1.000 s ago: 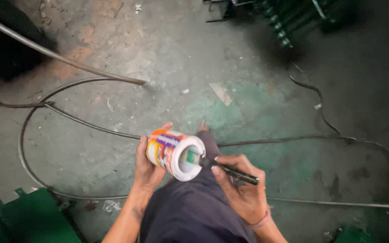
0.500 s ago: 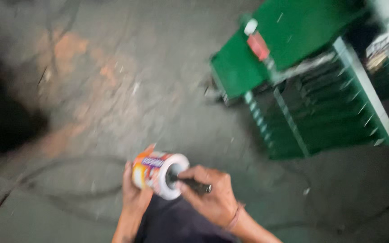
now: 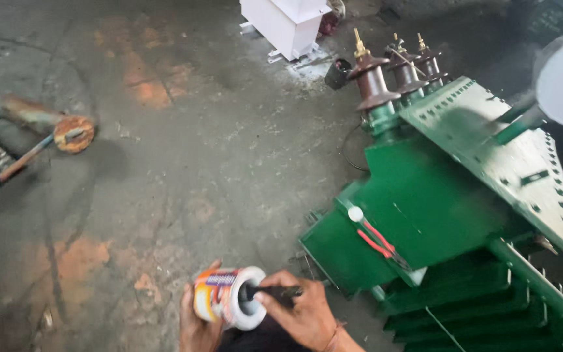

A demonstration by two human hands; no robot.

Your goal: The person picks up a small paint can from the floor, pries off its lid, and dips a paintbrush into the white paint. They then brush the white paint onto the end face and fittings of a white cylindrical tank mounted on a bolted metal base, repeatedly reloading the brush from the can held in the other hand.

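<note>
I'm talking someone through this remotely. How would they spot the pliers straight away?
Find the big green metal tank on the right with brown insulators on top. On its lower flat ledge, beside a small white cap, lie the pliers: the only red-handled thing on the green.

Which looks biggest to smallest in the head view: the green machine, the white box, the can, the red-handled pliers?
1. Green machine
2. White box, though it sits farther away
3. Can, enlarged by nearness to the camera
4. Red-handled pliers
</note>
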